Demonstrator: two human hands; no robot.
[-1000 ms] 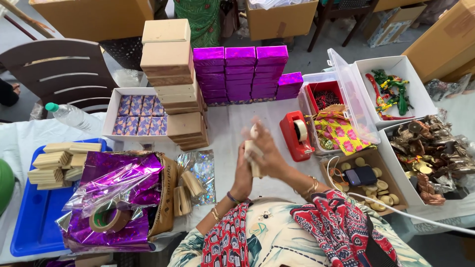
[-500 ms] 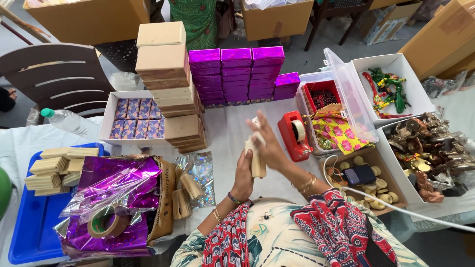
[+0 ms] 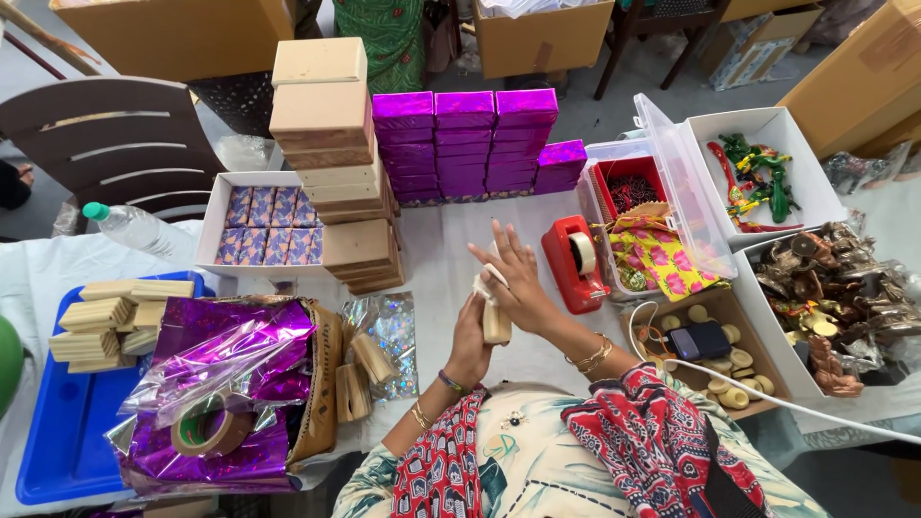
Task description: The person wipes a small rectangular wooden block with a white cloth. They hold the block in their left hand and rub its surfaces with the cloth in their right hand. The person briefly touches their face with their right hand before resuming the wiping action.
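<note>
My left hand (image 3: 469,338) grips a small pale wooden block (image 3: 496,323) from below, upright over the white table. My right hand (image 3: 513,276) lies across the top of the same block, fingers spread toward the far side. A red tape dispenser (image 3: 574,261) stands just right of my hands. A holographic foil sheet (image 3: 386,338) lies to the left of them.
Stacked tan boxes (image 3: 331,144) and magenta foil-wrapped boxes (image 3: 465,139) stand behind. Left: a blue tray (image 3: 58,451) with wooden blocks, purple foil (image 3: 230,364), a tape roll (image 3: 209,428), a water bottle (image 3: 129,225). Right: a clear bin (image 3: 662,182) and boxes of trinkets (image 3: 835,288).
My hands have dropped slightly toward me with the block. The right hand's fingers have spread out over the top of it.
</note>
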